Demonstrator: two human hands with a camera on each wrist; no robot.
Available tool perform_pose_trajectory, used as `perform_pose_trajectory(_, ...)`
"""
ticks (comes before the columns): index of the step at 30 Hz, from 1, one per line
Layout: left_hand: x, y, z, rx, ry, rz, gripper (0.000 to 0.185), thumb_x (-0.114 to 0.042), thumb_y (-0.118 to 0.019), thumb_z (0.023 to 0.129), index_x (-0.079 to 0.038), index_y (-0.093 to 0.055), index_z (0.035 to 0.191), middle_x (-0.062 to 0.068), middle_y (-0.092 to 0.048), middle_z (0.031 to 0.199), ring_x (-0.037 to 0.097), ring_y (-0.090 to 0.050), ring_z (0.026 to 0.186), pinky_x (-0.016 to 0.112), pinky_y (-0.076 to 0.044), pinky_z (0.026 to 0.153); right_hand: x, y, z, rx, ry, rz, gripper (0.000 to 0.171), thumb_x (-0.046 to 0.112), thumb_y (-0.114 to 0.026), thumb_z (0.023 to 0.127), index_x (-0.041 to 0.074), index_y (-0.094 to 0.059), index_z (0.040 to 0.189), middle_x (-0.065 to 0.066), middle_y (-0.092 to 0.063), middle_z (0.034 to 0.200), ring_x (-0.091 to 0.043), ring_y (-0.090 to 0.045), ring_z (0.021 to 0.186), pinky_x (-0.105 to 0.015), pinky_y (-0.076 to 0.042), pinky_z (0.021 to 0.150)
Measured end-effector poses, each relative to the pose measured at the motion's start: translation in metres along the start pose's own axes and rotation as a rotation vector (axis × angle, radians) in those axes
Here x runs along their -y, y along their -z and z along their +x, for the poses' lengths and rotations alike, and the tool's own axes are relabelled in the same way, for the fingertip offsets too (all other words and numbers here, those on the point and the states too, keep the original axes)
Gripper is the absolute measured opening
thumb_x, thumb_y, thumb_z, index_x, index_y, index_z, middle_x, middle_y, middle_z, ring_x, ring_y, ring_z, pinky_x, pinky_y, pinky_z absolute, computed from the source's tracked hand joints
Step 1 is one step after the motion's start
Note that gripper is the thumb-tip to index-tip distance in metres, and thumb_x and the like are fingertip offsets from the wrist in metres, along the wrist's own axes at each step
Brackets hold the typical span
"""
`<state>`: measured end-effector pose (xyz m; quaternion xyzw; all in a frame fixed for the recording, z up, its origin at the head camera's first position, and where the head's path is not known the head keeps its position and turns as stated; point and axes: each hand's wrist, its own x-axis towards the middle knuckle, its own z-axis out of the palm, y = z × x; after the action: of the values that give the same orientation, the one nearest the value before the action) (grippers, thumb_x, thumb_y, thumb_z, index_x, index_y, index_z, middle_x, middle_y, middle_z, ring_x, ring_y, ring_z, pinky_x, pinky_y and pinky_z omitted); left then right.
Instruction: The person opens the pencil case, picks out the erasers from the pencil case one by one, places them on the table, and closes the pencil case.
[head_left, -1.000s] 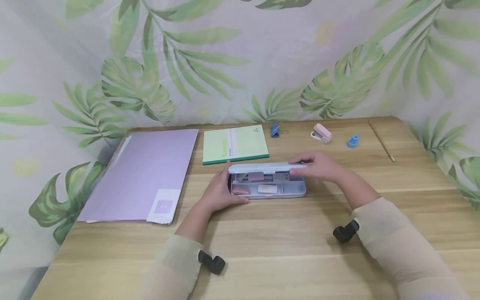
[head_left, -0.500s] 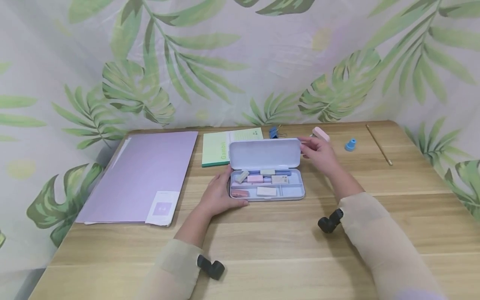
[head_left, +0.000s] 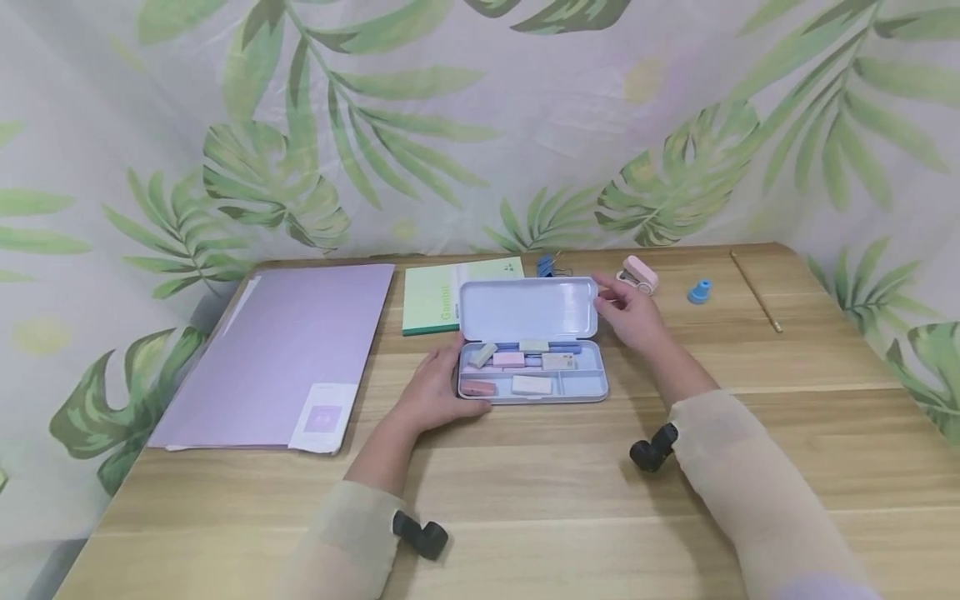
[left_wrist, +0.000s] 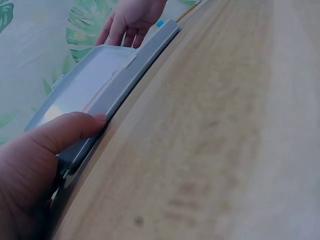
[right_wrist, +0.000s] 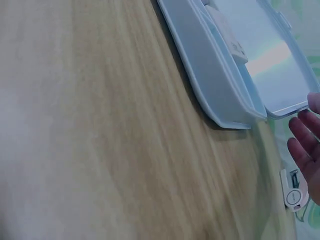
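A light-blue pencil case (head_left: 585, 384) stands on the table with its lid (head_left: 528, 307) raised. My left hand (head_left: 431, 392) grips its left end, thumb along the front wall, as the left wrist view also shows. At the lid's right edge, my right hand (head_left: 633, 317) holds the corner between thumb and fingers. Inside the case lie a white eraser (head_left: 532, 384), a reddish eraser (head_left: 477, 388), a pink eraser (head_left: 508, 359) and several other small blocks over blue pens (head_left: 588, 348). The right front compartment holds nothing.
A purple folder (head_left: 285, 350) lies left, a green notebook (head_left: 427, 296) behind the case. Along the back are a blue binder clip (head_left: 545, 266), a pink stapler (head_left: 639, 273), a small blue cone-shaped piece (head_left: 700, 292) and a pencil (head_left: 756, 292). A patterned curtain (head_left: 420, 125) hangs behind the table.
The lid has swung up and back from nearly closed, showing the contents. My right hand moved with it, backward at the lid's edge. The left hand has stayed at the case's left end.
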<state>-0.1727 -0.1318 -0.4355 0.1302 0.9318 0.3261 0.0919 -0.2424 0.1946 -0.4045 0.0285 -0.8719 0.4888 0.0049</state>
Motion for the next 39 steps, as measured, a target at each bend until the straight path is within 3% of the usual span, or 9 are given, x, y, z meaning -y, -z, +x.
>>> perform_pose_trajectory(5,0.003,0.001,-0.003,0.012,-0.002,0.000,0.119,-0.053,-0.079,0.069,-0.014,-0.012,0.159,0.010,-0.030,0.161,0.042,-0.017,0.149,0.054,-0.020,0.122,0.004,0.002,-0.021,-0.014,0.059,-0.045,0.044,0.020,-0.058,0.097,0.004,-0.054,0.137,-0.020,-0.062,0.122,-0.032,-0.059,0.105,-0.039,-0.050,0.093)
perform_pose_trajectory(9,0.003,0.002,-0.004,0.016,-0.024,0.007,0.115,-0.052,-0.077,0.071,-0.014,-0.013,0.159,0.009,-0.028,0.161,0.041,-0.017,0.150,0.053,-0.017,0.123,0.005,-0.002,-0.041,0.129,0.118,-0.180,0.040,0.025,-0.063,0.095,0.007,-0.061,0.131,-0.016,-0.064,0.122,-0.031,-0.059,0.107,-0.046,-0.051,0.093)
perform_pose_trajectory(13,0.004,0.005,-0.005,0.015,-0.038,0.025,0.112,-0.051,-0.075,0.073,-0.012,-0.014,0.158,0.008,-0.027,0.162,0.037,-0.019,0.150,0.051,-0.015,0.124,0.004,-0.010,-0.052,0.278,0.177,-0.316,0.044,0.028,-0.069,0.091,0.011,-0.063,0.131,-0.016,-0.062,0.132,-0.035,-0.054,0.123,-0.054,-0.044,0.105)
perform_pose_trajectory(16,0.004,0.005,-0.005,0.015,-0.042,0.027,0.111,-0.050,-0.075,0.073,-0.011,-0.015,0.158,0.009,-0.027,0.162,0.037,-0.019,0.150,0.051,-0.014,0.124,0.006,-0.015,-0.054,0.326,0.199,-0.396,0.048,0.031,-0.071,0.089,0.014,-0.063,0.133,-0.015,-0.061,0.135,-0.036,-0.051,0.128,-0.054,-0.040,0.109)
perform_pose_trajectory(20,0.005,0.003,-0.003,0.009,-0.062,0.039,0.112,-0.050,-0.075,0.074,-0.008,-0.015,0.158,0.010,-0.027,0.162,0.033,-0.024,0.149,0.048,-0.011,0.125,0.007,-0.020,-0.053,0.347,0.227,-0.450,0.048,0.028,-0.070,0.089,0.012,-0.062,0.134,-0.016,-0.063,0.132,-0.035,-0.054,0.123,-0.053,-0.044,0.106)
perform_pose_trajectory(29,0.004,0.000,-0.003,-0.011,-0.081,0.045,0.110,-0.049,-0.076,0.072,-0.006,-0.019,0.157,0.010,-0.029,0.161,0.029,-0.030,0.148,0.043,-0.009,0.126,0.005,-0.023,-0.049,0.345,0.115,-0.328,0.040,0.024,-0.073,0.087,0.012,-0.068,0.125,-0.012,-0.066,0.117,-0.026,-0.056,0.105,-0.046,-0.048,0.096)
perform_pose_trajectory(34,0.005,0.000,-0.002,-0.016,-0.088,0.055,0.110,-0.049,-0.075,0.072,-0.005,-0.020,0.156,0.011,-0.030,0.160,0.030,-0.030,0.148,0.042,-0.009,0.126,0.006,-0.022,-0.047,0.337,0.085,-0.262,0.031,0.020,-0.072,0.087,0.010,-0.070,0.116,-0.009,-0.065,0.103,-0.023,-0.056,0.096,-0.037,-0.047,0.086)
perform_pose_trajectory(39,0.005,-0.001,-0.002,-0.016,-0.089,0.053,0.109,-0.049,-0.075,0.073,-0.004,-0.021,0.156,0.012,-0.030,0.160,0.031,-0.030,0.148,0.043,-0.009,0.126,0.008,-0.021,-0.045,0.365,0.070,-0.280,0.031,0.021,-0.072,0.087,0.009,-0.070,0.116,-0.006,-0.065,0.097,-0.021,-0.055,0.091,-0.031,-0.045,0.080)
